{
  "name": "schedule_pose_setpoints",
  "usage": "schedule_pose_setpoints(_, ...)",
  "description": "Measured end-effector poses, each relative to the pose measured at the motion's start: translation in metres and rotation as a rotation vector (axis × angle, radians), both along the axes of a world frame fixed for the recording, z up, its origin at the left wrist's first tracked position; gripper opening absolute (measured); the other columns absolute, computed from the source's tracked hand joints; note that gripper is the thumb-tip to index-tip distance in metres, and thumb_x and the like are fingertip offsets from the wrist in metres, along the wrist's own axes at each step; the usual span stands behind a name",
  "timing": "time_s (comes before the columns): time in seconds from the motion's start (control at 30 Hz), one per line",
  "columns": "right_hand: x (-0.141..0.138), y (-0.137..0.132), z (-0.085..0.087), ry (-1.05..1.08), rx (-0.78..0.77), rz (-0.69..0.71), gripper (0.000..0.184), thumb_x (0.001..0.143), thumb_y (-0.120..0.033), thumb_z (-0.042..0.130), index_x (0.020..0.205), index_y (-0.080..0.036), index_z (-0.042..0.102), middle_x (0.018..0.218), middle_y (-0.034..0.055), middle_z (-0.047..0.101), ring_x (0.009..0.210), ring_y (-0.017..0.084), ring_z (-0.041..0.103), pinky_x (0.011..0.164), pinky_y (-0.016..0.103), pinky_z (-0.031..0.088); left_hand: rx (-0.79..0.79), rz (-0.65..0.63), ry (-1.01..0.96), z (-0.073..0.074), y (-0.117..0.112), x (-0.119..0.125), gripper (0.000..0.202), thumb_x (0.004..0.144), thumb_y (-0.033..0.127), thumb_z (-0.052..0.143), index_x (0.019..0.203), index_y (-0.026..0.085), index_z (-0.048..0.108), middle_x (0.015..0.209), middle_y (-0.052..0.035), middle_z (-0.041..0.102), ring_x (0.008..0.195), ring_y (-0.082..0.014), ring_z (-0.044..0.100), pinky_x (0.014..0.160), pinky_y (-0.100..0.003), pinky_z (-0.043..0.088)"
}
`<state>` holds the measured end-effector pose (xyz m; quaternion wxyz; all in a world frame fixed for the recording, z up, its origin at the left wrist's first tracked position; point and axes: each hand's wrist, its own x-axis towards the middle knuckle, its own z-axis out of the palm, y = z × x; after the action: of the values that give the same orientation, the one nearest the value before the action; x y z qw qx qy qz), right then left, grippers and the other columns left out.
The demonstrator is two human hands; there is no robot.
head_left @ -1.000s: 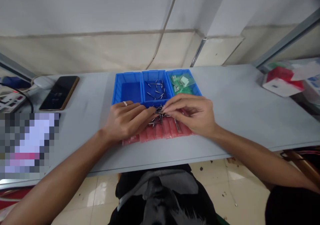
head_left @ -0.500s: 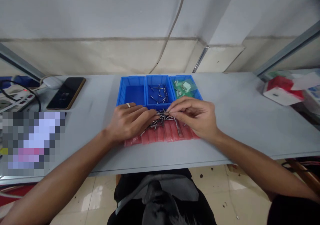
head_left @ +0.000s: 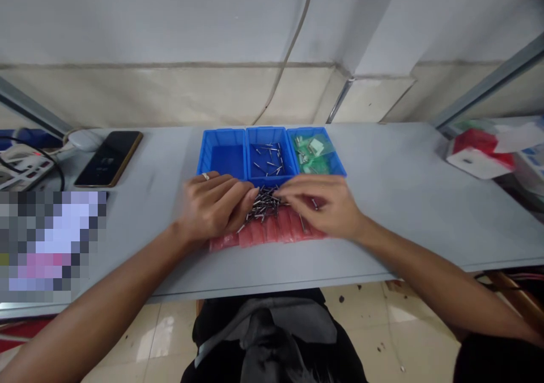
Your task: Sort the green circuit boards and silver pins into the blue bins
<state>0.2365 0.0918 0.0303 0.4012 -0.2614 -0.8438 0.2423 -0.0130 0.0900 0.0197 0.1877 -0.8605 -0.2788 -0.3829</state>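
Observation:
A pile of small metal pins lies on a row of pink plastic packets, in front of the blue bins. My left hand rests at the pile's left side, a ring on one finger. Its fingers are curled with the thumb against them; whatever they hold is hidden. Over the pile's right side is my right hand, slightly blurred, thumb and fingers apart and the tips at the pins. One longer metal pin lies on the packets beneath it.
The left blue bin shows its bare floor. Loose pins lie in the middle bin; the right one holds a green plastic bag with small parts. A phone and a power strip are at left, a red-and-white box at right.
My hands have drawn apart from where their fingertips nearly met over the pile. The left moved left; the right came down a little, its thumb and fingers parting. More of the pins shows.

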Motion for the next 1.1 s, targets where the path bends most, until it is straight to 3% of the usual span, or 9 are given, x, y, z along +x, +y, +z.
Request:
schedule_pose_setpoints(0.07, 0.000, 0.000, -0.007, -0.203, 0.206, 0.060, 0.021, 0.094, -0.018, 0.060, 0.110, -0.018, 0.073, 0.104, 0.0081, 0.075, 0.095, 0.020, 0.070, 0.087, 0.039, 0.061, -0.004, -0.002, 0.007, 0.000, 0.000, 0.001, 0.006, 0.086, 0.015, 0.063, 0.082, 0.017, 0.060, 0.063, 0.0029, 0.062, 0.054, -0.0114, 0.055, 0.053, -0.030, 0.035)
schedule_pose_setpoints(0.17, -0.001, 0.002, -0.019, -0.392, 0.298, 0.121, 0.025, 0.097, -0.020, 0.056, 0.118, -0.018, 0.069, 0.111, 0.0092, 0.072, 0.106, 0.021, 0.068, 0.093, 0.043, 0.060, 0.006, 0.004, 0.017, 0.002, 0.000, 0.002, 0.007, 0.086, 0.016, 0.064, 0.081, 0.017, 0.060, 0.063, 0.0032, 0.061, 0.054, -0.0115, 0.054, 0.053, -0.030, 0.034)
schedule_pose_setpoints(0.37, -0.004, 0.005, -0.020, -0.435, 0.453, 0.152, 0.025, 0.096, -0.009, 0.052, 0.115, -0.013, 0.068, 0.109, 0.0103, 0.074, 0.108, 0.021, 0.068, 0.095, 0.041, 0.060, 0.025, 0.003, 0.014, 0.006, -0.001, 0.002, 0.012, 0.086, 0.016, 0.064, 0.076, 0.017, 0.058, 0.060, 0.0034, 0.059, 0.051, -0.0114, 0.050, 0.051, -0.031, 0.033)
schedule_pose_setpoints(0.5, -0.002, 0.005, -0.016, -0.350, 0.477, 0.111, 0.023, 0.097, -0.009, 0.052, 0.111, -0.011, 0.070, 0.103, 0.0094, 0.075, 0.098, 0.020, 0.069, 0.088, 0.038, 0.062, 0.028, 0.005, 0.013, 0.004, -0.001, 0.002, 0.013, 0.086, 0.016, 0.065, 0.076, 0.018, 0.058, 0.059, 0.0038, 0.059, 0.051, -0.0112, 0.051, 0.051, -0.031, 0.033)
schedule_pose_setpoints(0.73, 0.001, 0.003, -0.007, -0.091, 0.363, -0.066, 0.020, 0.095, -0.011, 0.058, 0.105, -0.017, 0.074, 0.099, 0.0070, 0.074, 0.088, 0.017, 0.071, 0.081, 0.033, 0.062, 0.030, -0.007, 0.030, 0.002, 0.000, 0.002, 0.008, 0.088, 0.017, 0.063, 0.080, 0.018, 0.060, 0.061, 0.0042, 0.061, 0.052, -0.0104, 0.056, 0.052, -0.028, 0.035)
schedule_pose_setpoints(0.8, 0.000, -0.001, -0.002, 0.005, 0.252, -0.065, 0.020, 0.094, -0.011, 0.061, 0.107, -0.019, 0.074, 0.100, 0.0061, 0.074, 0.090, 0.016, 0.071, 0.082, 0.032, 0.061, 0.015, -0.028, 0.053, 0.001, 0.001, 0.002, 0.003, 0.088, 0.019, 0.064, 0.087, 0.018, 0.061, 0.064, 0.0042, 0.064, 0.054, -0.0100, 0.058, 0.052, -0.027, 0.037)
schedule_pose_setpoints(0.93, -0.002, -0.006, 0.006, 0.193, -0.017, -0.047, 0.017, 0.089, -0.014, 0.069, 0.102, -0.021, 0.076, 0.093, 0.0037, 0.076, 0.083, 0.015, 0.072, 0.074, 0.030, 0.062, 0.001, -0.079, 0.101, -0.002, 0.003, 0.001, 0.021, 0.089, 0.027, 0.068, 0.106, 0.017, 0.061, 0.072, 0.0025, 0.069, 0.058, -0.0102, 0.062, 0.055, -0.025, 0.042)
schedule_pose_setpoints(1.1, -0.004, -0.008, 0.005, 0.368, -0.276, 0.035, 0.014, 0.086, -0.016, 0.072, 0.100, -0.018, 0.076, 0.093, 0.0048, 0.075, 0.081, 0.014, 0.073, 0.076, 0.029, 0.064, 0.009, -0.093, 0.104, -0.002, 0.003, 0.003, 0.017, 0.089, 0.021, 0.068, 0.103, 0.016, 0.060, 0.074, 0.0013, 0.071, 0.058, -0.0104, 0.063, 0.055, -0.025, 0.042)
